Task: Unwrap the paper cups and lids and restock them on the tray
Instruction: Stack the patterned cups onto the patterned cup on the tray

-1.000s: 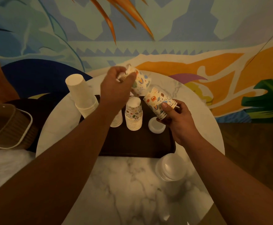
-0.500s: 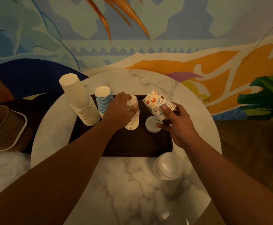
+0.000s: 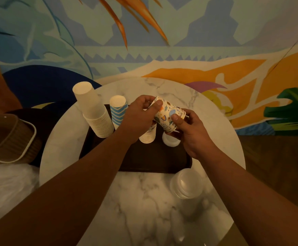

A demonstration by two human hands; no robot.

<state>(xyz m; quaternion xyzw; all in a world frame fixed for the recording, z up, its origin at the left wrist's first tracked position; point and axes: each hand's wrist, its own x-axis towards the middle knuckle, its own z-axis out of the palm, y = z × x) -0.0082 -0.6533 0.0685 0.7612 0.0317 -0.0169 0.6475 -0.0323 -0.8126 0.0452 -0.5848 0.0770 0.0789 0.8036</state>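
A dark rectangular tray [image 3: 153, 160] lies on a round marble table [image 3: 144, 201]. On it stand a tall stack of plain white cups [image 3: 95, 112], a blue-striped cup stack [image 3: 118, 110], a patterned cup stack [image 3: 147, 136] partly hidden behind my left hand, and a small white lid [image 3: 170, 142]. Above the tray both hands hold a tilted bunch of patterned cups [image 3: 168, 116]: my left hand [image 3: 141, 114] grips its upper end, my right hand [image 3: 189, 132] its rim end. A stack of clear lids [image 3: 187, 185] sits on the table in front of the tray's right corner.
A brown woven basket [image 3: 9, 139] with a pale rim sits at the left, beside the table. Crumpled clear wrapping [image 3: 4, 189] lies below the basket. A painted mural wall [image 3: 162, 50] rises right behind the table.
My left hand set a patterned cup on the middle stack, then came back up and took hold of the cups in my right hand. The right hand hardly moved.
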